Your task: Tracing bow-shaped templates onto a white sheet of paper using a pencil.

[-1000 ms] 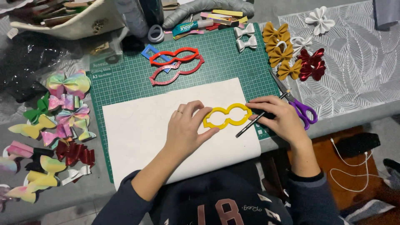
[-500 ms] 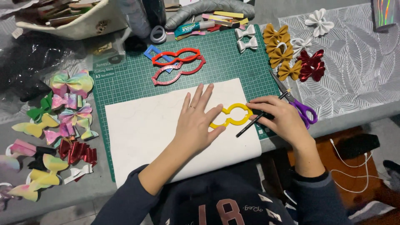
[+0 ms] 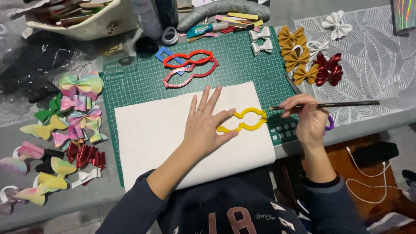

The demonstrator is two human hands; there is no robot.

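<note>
Template (image 3: 242, 121), yellow, long axis left-right on white sheet (image 3: 151, 130); left hand (image 3: 203, 125) flat, fingers spread; right hand (image 3: 310, 121) pinching pencil (image 3: 329, 104), seemingly tip leftward.

Mid-frame, the left hand (image 3: 203, 125) lies flat, fingers spread, on a white sheet (image 3: 151, 134), touching a yellow bow-shaped template (image 3: 242, 121). Right of it, the right hand (image 3: 307, 119) pinches a thin pencil (image 3: 338, 104) level above the green cutting mat (image 3: 242, 69).
</note>
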